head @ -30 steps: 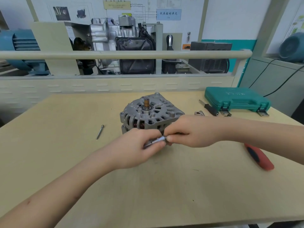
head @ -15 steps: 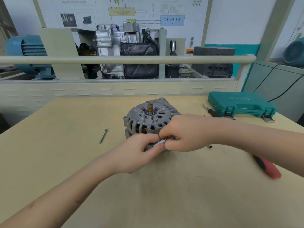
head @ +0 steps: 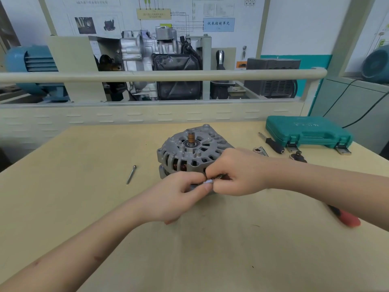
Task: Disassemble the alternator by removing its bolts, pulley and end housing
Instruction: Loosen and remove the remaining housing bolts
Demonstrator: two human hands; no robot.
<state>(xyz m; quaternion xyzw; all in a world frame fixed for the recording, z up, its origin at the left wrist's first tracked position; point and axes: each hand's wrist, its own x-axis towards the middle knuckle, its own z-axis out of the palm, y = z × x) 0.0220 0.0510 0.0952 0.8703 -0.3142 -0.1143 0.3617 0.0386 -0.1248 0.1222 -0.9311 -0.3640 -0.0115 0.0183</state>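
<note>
The alternator, a heavy, rigid cast-metal lump, sits on the surface just beyond both hands, where the left hand and right hand pinch 1 small, likely slippery bolt between closed fingertips.

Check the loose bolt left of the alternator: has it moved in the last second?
No. The loose bolt lies at the same offset left of the alternator as before; the slight shift in frame is the head camera's.
</note>
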